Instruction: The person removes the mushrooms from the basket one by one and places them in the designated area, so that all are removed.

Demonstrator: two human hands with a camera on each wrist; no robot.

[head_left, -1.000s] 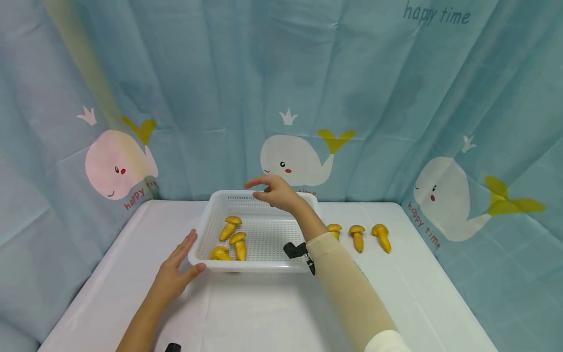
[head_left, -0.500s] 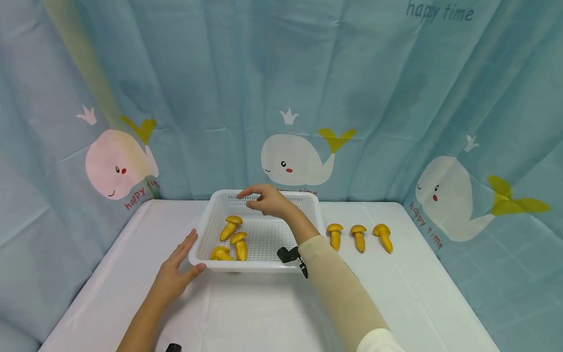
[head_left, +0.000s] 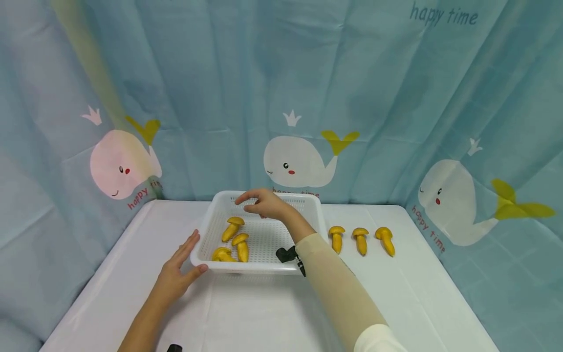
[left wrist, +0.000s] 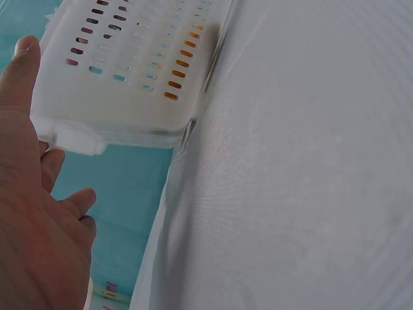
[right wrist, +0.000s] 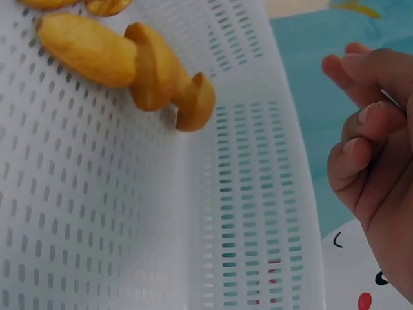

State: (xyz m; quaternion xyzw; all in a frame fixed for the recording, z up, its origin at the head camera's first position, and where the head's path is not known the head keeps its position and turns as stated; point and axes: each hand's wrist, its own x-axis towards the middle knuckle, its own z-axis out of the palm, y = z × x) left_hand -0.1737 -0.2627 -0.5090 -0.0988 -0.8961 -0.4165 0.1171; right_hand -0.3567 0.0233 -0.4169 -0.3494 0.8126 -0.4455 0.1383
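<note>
A white perforated plastic basket (head_left: 259,267) stands on the table with three yellow mushrooms in its left part: one at the back (head_left: 232,229), one in the middle (head_left: 242,247) and one at the front left corner (head_left: 223,254). My left hand (head_left: 175,276) is at the basket's front left corner, thumb and fingers spread along its outside; the left wrist view has this hand (left wrist: 39,213) beside the wall. Over the basket's back part hovers my right hand (head_left: 268,203), holding nothing. In the right wrist view the right hand (right wrist: 381,135) shows loosely bent fingers, apart from the rim.
Three more yellow mushrooms lie in a row on the white-covered table to the right of the basket: the near one (head_left: 336,238), a middle one (head_left: 360,240) and a right one (head_left: 385,241). A blue whale-print curtain (head_left: 211,98) hangs behind and at both sides.
My right hand has moved left and a little lower over the basket, uncovering the nearest mushroom on the right. The left hand keeps its place at the basket corner.
</note>
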